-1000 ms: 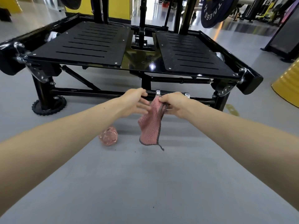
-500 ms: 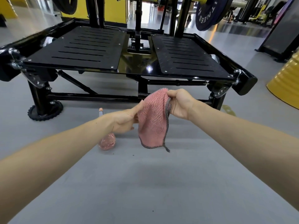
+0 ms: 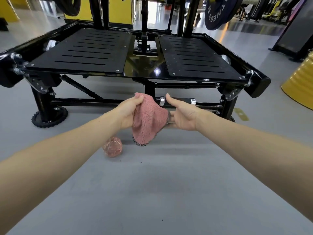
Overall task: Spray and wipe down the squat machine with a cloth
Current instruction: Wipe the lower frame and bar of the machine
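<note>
The squat machine is a low black platform with two slotted foot plates, standing just ahead of me on the grey floor. In front of its lower crossbar I hold a pink cloth with a dark hem. My left hand grips the cloth's upper edge and the rest hangs down. My right hand is beside it, thumb up, its straight fingers touching the cloth's right side. A clear pink spray bottle lies on the floor under my left wrist; its nozzle is hidden.
A dark weight plate hangs at the machine's upper right. A yellow ribbed barrel stands on the right, with a black frame behind it. The machine's round black foot sits on the left. Grey floor stretches toward me.
The cloth has passed from my right hand's grip into my left hand. My right hand has opened with its thumb raised. The view has come closer to the machine.
</note>
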### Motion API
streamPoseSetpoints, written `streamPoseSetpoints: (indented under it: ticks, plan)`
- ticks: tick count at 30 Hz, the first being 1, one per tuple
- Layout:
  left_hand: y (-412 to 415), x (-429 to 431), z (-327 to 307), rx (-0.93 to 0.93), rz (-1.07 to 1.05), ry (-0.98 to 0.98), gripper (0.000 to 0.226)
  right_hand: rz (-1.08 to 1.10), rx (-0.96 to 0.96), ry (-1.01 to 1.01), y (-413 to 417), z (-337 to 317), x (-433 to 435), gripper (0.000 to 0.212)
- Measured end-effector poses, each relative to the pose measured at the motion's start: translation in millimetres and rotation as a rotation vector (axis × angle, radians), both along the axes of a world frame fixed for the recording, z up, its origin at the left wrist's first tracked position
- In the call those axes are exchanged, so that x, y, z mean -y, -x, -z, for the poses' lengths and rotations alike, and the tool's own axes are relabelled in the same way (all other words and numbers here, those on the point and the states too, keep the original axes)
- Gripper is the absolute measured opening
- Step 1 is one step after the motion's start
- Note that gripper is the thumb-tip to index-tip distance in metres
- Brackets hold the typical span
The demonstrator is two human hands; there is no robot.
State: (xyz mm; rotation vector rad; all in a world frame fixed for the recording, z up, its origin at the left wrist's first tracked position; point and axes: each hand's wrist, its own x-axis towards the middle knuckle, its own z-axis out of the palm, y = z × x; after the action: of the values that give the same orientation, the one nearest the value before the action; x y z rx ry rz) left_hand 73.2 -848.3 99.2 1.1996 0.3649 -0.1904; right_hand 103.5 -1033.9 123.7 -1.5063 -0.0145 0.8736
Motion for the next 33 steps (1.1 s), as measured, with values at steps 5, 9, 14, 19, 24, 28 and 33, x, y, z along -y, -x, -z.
streamPoseSetpoints:
  ticks: [5,9,14,19,24,28,33]
  plan:
    - [1,-10,-9,-0.058,0.235,-0.243,0.032,0.21,0.04,-0.132,0,0,-13,0.056]
    - [6,-18,-19,-0.188,0.494,-0.385,0.036,0.273,0.137,0.091,0,2,-15,0.037]
    - [0,-19,-25,-0.233,0.248,-0.409,0.048,0.135,0.195,0.241,-5,-1,-10,0.023]
    - [0,-19,-27,-0.171,0.327,-0.493,0.059,-0.1,0.379,0.614,-1,-2,-12,0.047]
    - [6,-13,-25,-0.068,0.423,-1.101,0.029,-0.178,0.696,0.765,6,-6,-20,0.046]
    - [2,-17,-20,0.053,0.343,-1.286,0.013,-0.228,0.819,0.906,5,-6,-20,0.037]
    - [5,-29,-26,0.051,0.276,-0.922,0.007,-0.037,0.752,0.75,0,-3,-15,0.014]
